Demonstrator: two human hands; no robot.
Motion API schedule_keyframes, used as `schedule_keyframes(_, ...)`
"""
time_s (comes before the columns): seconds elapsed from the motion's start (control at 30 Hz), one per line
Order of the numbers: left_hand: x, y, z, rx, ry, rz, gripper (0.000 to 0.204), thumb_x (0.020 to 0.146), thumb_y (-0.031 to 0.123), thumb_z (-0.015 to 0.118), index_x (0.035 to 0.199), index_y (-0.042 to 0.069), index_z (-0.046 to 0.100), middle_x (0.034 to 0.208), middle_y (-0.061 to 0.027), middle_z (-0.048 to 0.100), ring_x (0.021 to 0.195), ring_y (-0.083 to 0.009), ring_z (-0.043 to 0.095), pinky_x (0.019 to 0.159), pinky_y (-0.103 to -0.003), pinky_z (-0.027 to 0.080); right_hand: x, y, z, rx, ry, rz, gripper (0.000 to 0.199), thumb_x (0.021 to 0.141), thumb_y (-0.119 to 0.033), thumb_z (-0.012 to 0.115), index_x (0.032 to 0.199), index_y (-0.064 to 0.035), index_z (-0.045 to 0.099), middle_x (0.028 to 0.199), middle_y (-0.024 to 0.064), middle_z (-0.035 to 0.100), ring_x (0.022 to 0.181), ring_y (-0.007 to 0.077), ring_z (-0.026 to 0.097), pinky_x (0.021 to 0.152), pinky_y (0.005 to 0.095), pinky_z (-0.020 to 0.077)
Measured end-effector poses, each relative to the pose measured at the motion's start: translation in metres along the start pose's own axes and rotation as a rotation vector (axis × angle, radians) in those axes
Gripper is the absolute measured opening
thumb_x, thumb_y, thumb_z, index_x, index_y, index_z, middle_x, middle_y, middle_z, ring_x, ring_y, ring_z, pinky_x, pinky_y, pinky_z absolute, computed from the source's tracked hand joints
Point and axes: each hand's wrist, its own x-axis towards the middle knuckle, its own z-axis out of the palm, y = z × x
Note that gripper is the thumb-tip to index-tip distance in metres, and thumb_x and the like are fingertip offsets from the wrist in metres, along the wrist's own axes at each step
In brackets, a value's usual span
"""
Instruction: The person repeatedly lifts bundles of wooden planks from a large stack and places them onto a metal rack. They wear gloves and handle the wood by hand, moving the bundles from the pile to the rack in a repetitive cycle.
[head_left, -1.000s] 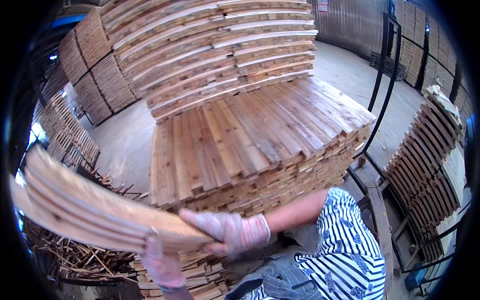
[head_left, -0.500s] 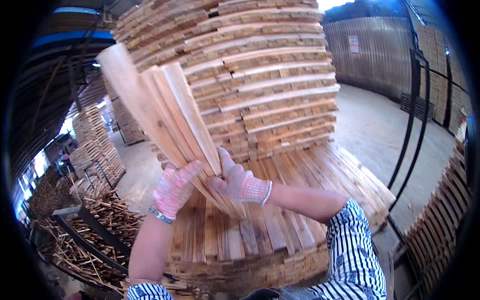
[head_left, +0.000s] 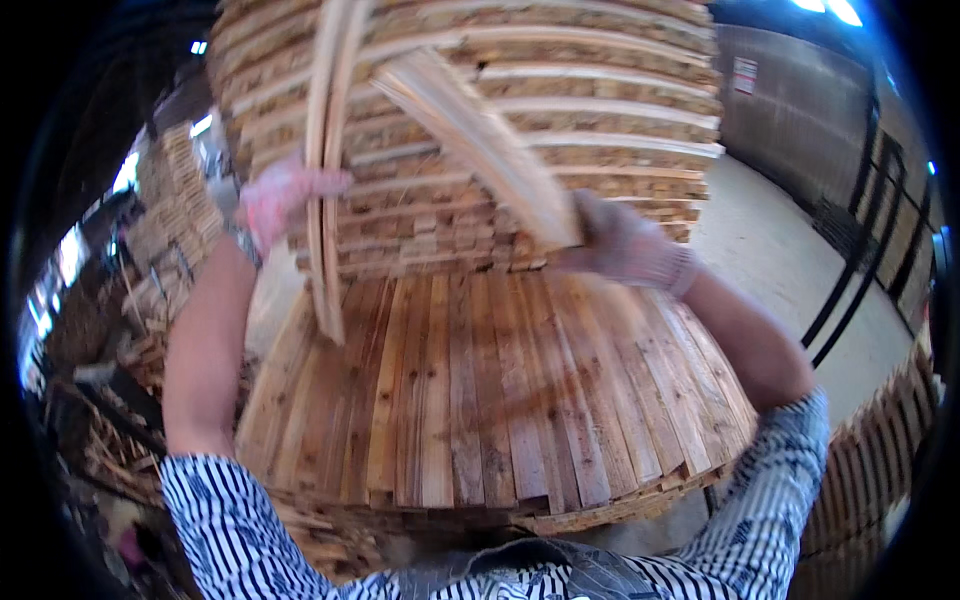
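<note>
Before you: a low stack of planks [head_left: 620, 512], serving as the carrier. Its top layer of boards [head_left: 432, 420] lies side by side, lengths running near to far, tones mixed pale to reddish brown; near ends sit slightly uneven. At its far edge you face a tall stack [head_left: 625, 120], layered crosswise; you can't tell whether it rests on the low one. To your right, pale floor [head_left: 745, 240] extends far.
</note>
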Motion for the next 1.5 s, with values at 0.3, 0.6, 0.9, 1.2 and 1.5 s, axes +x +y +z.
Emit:
schedule_keyframes(0.3,0.093,-0.165,0.061,1.135,-0.458,0.061,0.077,0.068,0.025,0.083,0.134,0.004,0.051,0.116,-0.019,0.067,0.107,-0.0313,0.065,0.093,-0.041,0.053,-0.07,0.102,0.025,-0.282,-0.46,0.126,0.04,0.07,-0.022,0.085,0.103,-0.0099,0.066,0.097,0.0126,0.067,0.095,0.0334,0.066,0.084,0.0429,0.0541)
schedule_keyframes(0.6,0.116,-0.242,0.096,1.134,-0.753,-0.114,0.059,0.073,0.01,0.077,0.126,0.0,0.054,0.108,-0.0189,0.07,0.095,-0.0325,0.07,0.075,-0.043,0.057,-0.063,0.139,0.064,-0.332,-0.757,0.064,0.057,0.075,-0.037,0.08,0.126,-0.0175,0.065,0.122,0.0134,0.065,0.116,0.0358,0.06,0.1,0.0432,0.0491)
schedule_keyframes(0.9,0.144,-0.243,0.105,1.216,-0.749,-0.187,0.048,0.075,0.009,0.075,0.12,0.002,0.06,0.1,-0.0178,0.07,0.085,-0.0321,0.071,0.061,-0.057,0.059,-0.035,0.161,0.063,-0.251,-0.842,-0.054,0.058,0.08,-0.039,0.077,0.132,-0.0164,0.062,0.126,0.0111,0.064,0.119,0.0316,0.059,0.105,0.0414,0.0458)
schedule_keyframes(1.2,0.12,-0.271,0.037,1.209,-0.499,0.096,0.058,0.076,0.019,0.078,0.128,0.002,0.056,0.118,-0.0214,0.067,0.109,-0.0361,0.065,0.093,-0.042,0.052,0.037,0.245,0.121,-0.216,-0.76,-0.494,0.078,0.081,-0.017,0.061,0.155,-0.0162,0.036,0.134,0.0225,0.057,0.122,0.039,0.056,0.107,0.0469,0.0441)
schedule_keyframes(1.5,0.092,-0.223,0.065,1.166,-0.545,-0.114,0.069,0.076,0.005,0.072,0.14,0.001,0.048,0.131,-0.0227,0.06,0.121,-0.0337,0.058,0.103,-0.039,0.047,0.098,0.261,0.149,-0.223,-0.727,0.275,0.046,0.085,-0.02,0.071,0.128,-0.0049,0.064,0.122,0.014,0.069,0.109,0.0313,0.065,0.093,0.044,0.0531)
